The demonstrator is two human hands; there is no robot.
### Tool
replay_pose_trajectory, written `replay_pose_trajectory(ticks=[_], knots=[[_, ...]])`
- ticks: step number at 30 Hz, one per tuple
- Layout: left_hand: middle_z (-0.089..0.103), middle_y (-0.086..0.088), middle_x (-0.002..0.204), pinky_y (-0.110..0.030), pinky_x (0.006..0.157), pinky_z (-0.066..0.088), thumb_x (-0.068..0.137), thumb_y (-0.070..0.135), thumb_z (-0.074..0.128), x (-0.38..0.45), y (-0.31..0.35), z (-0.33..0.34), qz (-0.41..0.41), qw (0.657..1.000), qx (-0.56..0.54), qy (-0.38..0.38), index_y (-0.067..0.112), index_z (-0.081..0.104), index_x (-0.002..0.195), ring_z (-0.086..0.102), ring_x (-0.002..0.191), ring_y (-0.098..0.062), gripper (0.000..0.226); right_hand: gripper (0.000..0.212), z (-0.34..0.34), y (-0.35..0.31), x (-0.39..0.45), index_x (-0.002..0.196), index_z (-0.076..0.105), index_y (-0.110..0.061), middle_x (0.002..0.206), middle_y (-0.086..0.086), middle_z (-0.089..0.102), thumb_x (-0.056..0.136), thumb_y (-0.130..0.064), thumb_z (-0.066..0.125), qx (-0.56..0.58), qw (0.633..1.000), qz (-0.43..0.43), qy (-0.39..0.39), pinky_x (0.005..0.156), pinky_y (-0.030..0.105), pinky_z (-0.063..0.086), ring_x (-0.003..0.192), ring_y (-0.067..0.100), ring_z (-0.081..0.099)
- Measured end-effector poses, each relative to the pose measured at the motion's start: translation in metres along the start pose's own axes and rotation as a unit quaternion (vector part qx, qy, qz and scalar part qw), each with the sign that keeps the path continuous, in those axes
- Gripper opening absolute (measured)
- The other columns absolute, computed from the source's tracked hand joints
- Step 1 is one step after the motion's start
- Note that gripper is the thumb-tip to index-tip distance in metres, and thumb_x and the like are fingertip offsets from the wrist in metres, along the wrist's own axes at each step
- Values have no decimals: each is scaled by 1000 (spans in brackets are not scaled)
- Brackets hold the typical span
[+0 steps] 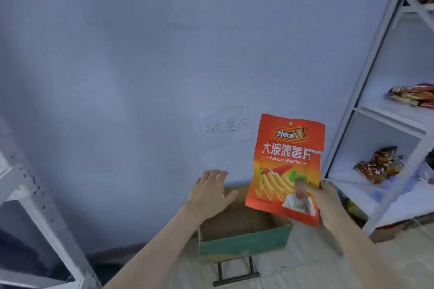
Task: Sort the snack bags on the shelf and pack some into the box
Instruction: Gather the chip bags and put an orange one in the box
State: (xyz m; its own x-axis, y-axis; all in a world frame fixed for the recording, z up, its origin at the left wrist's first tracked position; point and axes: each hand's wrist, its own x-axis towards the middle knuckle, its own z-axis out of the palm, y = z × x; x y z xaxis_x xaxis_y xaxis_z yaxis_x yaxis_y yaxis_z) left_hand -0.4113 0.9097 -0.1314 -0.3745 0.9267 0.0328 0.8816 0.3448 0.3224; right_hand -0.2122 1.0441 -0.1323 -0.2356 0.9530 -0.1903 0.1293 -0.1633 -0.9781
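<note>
**Chip bag held over the box**

My right hand grips an orange chip bag by its lower right corner, fingers closed on the edge, thumb on the front. The bag stands upright in the air, its print facing me, above the far right side of the box. My left hand is spread open and holds nothing; it hovers palm down over the box's far left edge, just beside the bag and apart from it.

The box is open cardboard with a green front, set on the floor against the wall. I see nothing inside, though the bag and hands hide part of it. A paper sign with handwriting is stuck on the wall just left of the bag's top. At right the white shelf carries more snack bags on its levels. A black metal frame lies on the floor just in front of the box.
</note>
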Motion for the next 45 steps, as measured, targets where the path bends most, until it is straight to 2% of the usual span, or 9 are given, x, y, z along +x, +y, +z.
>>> replay_pose_trajectory(ticks=[3,11,13,17,22,28,38,42,45], knots=[[30,0,150,-33,112,24,92,46,41,65,-8,29,-7,1000,11,0,19,27,143,24,139,-20,60,21,14,11,76,96,61,-10,99,12,66,77,-14,68,-26,999,7,-21,96,53,46,97,34,61],[33,2,149,-31,113,26,93,47,37,201,-45,102,-91,994,-24,-56,18,28,142,29,138,-17,58,6,60,68,241,85,61,-13,91,11,68,81,-12,65,-86,987,105,-89,92,47,48,87,28,64],[31,1,150,-32,115,25,93,47,36,226,-59,120,-104,991,-27,-77,18,26,144,27,139,-17,59,7,77,87,270,83,58,-15,90,7,66,81,-14,65,-103,982,121,-98,84,40,50,81,21,62],[33,1,149,-31,113,25,93,47,36,270,-97,166,-128,985,-38,-110,18,27,143,28,139,-17,59,24,117,133,321,103,56,-14,94,1,67,81,-16,65,-155,970,128,-134,58,20,48,79,12,63],[36,2,147,-29,110,29,93,49,35,318,-157,248,-143,978,-50,-142,22,29,142,32,136,-16,57,19,174,216,384,99,60,-5,94,9,67,81,-10,65,-167,958,185,-143,64,23,45,81,15,61],[38,5,144,-26,108,32,93,48,36,337,-214,370,-186,958,-76,-204,23,32,138,35,133,-14,52,11,217,343,426,89,58,-12,85,0,64,81,-14,66,-200,934,242,-169,58,17,43,84,13,63],[38,-1,145,-30,108,33,92,50,37,337,-271,500,-224,936,-59,-264,19,29,141,35,134,-17,58,8,237,492,463,70,60,-5,80,7,65,67,1,64,-327,853,337,-226,65,25,49,76,17,61],[40,-3,142,-32,106,35,93,48,39,339,-283,529,-228,931,-65,-277,19,32,138,37,131,-20,54,27,249,523,472,101,66,1,107,17,67,75,-6,65,-349,837,348,-239,86,35,49,104,30,62],[40,-3,142,-33,106,35,92,47,40,341,-288,542,-228,930,-61,-283,18,32,139,36,131,-20,55,29,253,539,475,106,64,-3,113,15,66,79,-11,63,-361,830,354,-236,89,35,46,107,28,60]])
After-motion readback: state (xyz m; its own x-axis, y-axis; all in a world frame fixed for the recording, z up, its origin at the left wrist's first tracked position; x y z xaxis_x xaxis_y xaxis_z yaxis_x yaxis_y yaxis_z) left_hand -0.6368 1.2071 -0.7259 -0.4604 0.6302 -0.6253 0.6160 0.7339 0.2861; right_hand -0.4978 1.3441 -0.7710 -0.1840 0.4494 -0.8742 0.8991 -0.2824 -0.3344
